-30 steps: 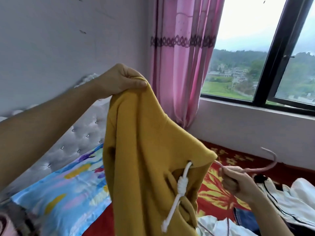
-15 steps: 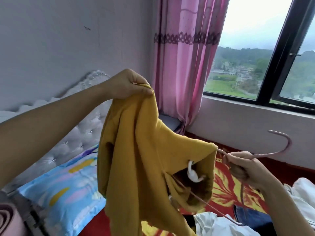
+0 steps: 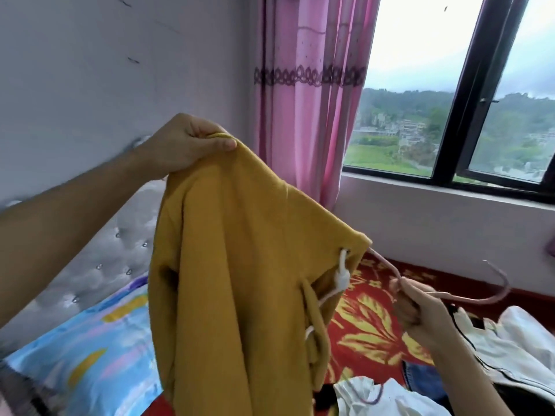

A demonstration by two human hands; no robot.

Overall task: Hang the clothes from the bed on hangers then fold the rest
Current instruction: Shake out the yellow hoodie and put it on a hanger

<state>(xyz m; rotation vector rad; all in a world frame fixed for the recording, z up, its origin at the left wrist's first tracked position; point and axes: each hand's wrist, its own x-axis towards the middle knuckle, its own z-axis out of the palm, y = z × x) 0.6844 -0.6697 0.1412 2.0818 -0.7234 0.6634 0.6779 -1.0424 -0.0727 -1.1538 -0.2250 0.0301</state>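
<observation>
Over the bed: hanger going into mustard hoodie

Step in hand: first part of the task, hanging. The left hand [image 3: 192, 142] pinches the top edge of the mustard hoodie [image 3: 234, 280] between thumb and curled fingers and holds it up in the air, well above the bed [image 3: 369, 325]. The right hand [image 3: 420, 313] is curled round the neck of a pink hanger [image 3: 468, 299], hook pointing away to the right. One hanger arm touches the hoodie's edge just above the white drawstring [image 3: 342, 274] and looks to run inside; how far in cannot be told, as the cloth hides it.

The hoodie is not seated on the hanger yet. The next move likely calls for pushing the hanger further in until both shoulders catch, keeping the drawstring from snagging.

More clothes lie on the bed at lower right: a white garment [image 3: 525, 340] and jeans [image 3: 420, 376], not yet handled. A patterned pillow [image 3: 90, 340] lies at lower left.
</observation>
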